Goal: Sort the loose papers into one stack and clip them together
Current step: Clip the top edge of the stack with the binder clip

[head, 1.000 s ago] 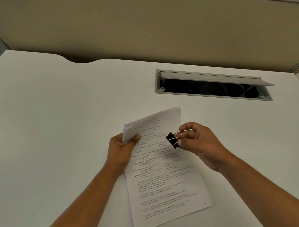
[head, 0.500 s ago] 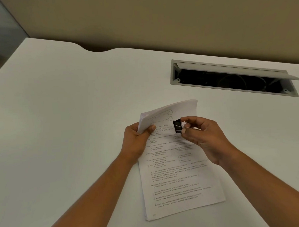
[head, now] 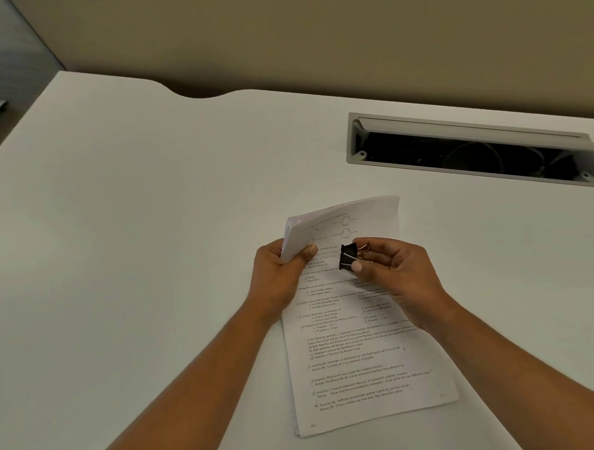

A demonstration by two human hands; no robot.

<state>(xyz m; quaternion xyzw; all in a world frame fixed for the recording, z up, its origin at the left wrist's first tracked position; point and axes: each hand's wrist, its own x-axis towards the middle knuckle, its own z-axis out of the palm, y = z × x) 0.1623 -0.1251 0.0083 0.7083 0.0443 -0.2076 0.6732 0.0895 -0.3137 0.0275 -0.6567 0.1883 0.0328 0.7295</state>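
Observation:
A stack of printed white papers (head: pixel 356 358) lies on the white desk (head: pixel 153 231), its far end curled up off the surface. My left hand (head: pixel 280 273) grips the stack's upper left corner, thumb on top. My right hand (head: pixel 393 275) pinches a black binder clip (head: pixel 348 256) by its wire handles, holding it above the upper part of the top sheet, a little right of my left thumb. The clip's jaws face left. Whether the jaws touch the paper I cannot tell.
A grey cable tray opening (head: pixel 473 152) with its lid raised is set into the desk at the back right. A beige partition wall (head: pixel 314 37) runs behind the desk. The desk's back edge has a curved notch (head: pixel 198 93).
My right hand has turned the binder clip and moved it slightly left over the papers. My left hand keeps its grip on the raised corner. The camera has tilted down.

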